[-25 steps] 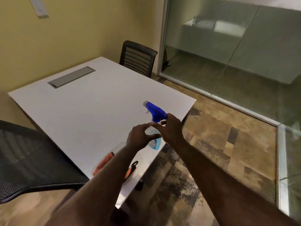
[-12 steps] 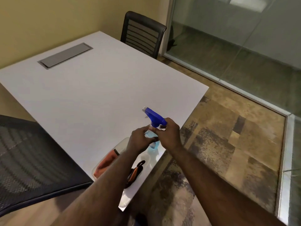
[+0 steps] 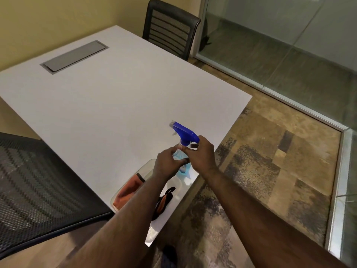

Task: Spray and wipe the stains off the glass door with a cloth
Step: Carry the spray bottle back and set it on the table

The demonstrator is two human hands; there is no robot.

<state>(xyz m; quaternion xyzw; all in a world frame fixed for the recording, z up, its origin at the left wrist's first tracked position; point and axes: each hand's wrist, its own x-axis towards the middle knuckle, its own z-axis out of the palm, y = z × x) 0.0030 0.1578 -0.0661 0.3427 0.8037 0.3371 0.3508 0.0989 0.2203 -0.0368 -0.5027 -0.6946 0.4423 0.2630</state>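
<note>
I've lowered the spray bottle (image 3: 182, 151) nearer the table (image 3: 116, 105), gripped in both my left hand (image 3: 167, 164) and right hand (image 3: 201, 154); next, the orange cloth (image 3: 127, 192).

both bare forearms stretched forward, left hand (image 3: 167, 165) and right hand (image 3: 201, 154) close together, fingers curled round a spray bottle (image 3: 183, 144)

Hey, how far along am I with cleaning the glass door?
Hardly started. Nothing on the glass looks sprayed or wiped. In hand: your left hand and right hand both grip the spray bottle over the table edge. The orange cloth lies in the clear tray. Left: take the cloth, go to the door, spray, wipe.
</note>
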